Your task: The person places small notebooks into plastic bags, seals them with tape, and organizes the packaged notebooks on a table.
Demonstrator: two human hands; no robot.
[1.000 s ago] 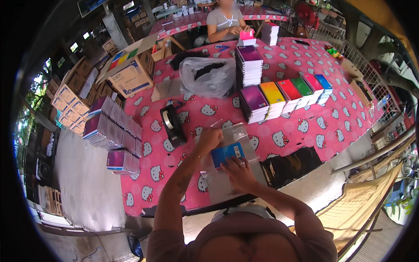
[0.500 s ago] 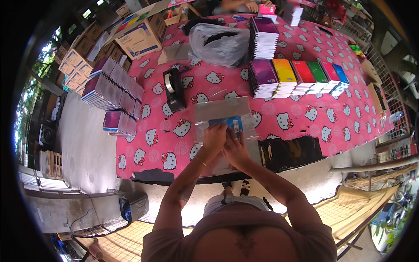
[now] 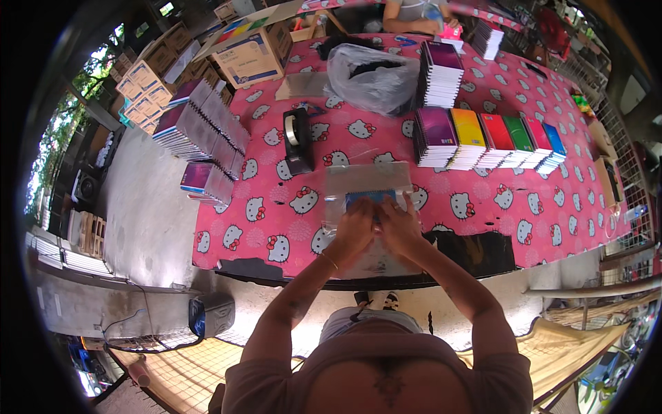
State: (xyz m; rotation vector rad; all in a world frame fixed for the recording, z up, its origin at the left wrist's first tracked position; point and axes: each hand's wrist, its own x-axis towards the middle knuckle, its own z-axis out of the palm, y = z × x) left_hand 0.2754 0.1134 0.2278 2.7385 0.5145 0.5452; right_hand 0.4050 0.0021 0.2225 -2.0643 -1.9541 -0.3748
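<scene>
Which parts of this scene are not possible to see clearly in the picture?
- Head view: the blue item in the clear plastic bag is partly covered by the left hand and right hand; its lower part is hidden.
- The contents of the grey plastic bag show only as a dark shape.
- The person across the table is cut off by the top edge.
- The notebook covers are too small to read.

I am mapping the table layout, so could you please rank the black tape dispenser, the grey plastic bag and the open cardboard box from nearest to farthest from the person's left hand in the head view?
1. Black tape dispenser, just up and left of the left hand.
2. Grey plastic bag, farther up the table, near its middle.
3. Open cardboard box, at the far left corner of the table.
</scene>
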